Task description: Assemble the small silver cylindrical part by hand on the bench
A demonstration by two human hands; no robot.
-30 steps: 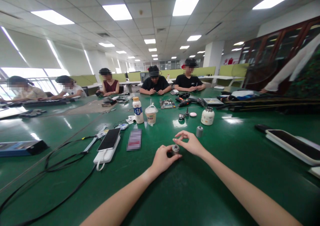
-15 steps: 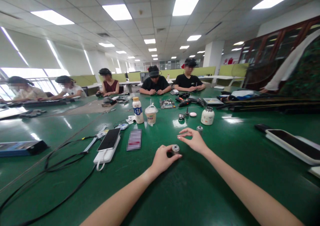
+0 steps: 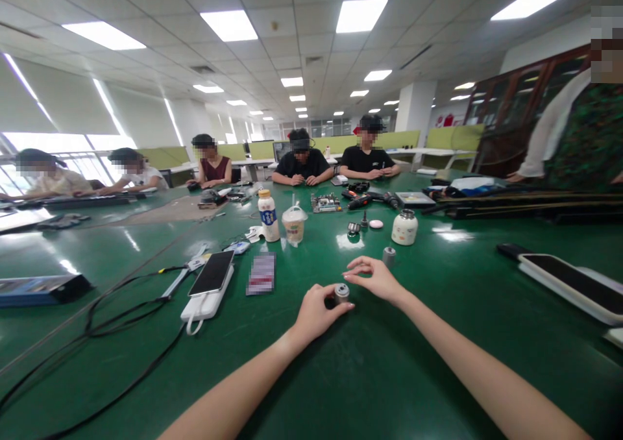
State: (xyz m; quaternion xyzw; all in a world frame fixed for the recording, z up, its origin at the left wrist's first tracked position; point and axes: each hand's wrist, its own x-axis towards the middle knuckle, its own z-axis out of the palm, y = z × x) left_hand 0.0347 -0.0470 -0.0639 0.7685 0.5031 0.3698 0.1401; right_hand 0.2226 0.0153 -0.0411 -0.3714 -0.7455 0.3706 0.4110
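On the green table, a small silver metal cylinder, much like a little motor, stands upright with dark spots on its top. Thumb and fingers of my left hand are wrapped round its sides. Just above and to the right of it hovers my right hand, its thumb and forefinger tips together in a pinch. Whatever is between them, if anything, is too small to make out. Behind my right hand stands a second silver cylinder, its lower part partly hidden.
Ahead are a milk bottle, a lidded cup, a white jar and a circuit board. To the left, a phone lies on a white power bank among black cables. Several people sit across; another person stands right.
My right hand has moved slightly down, closer to the cylinder. My left hand keeps its hold. The standing person at the right shows more in view.
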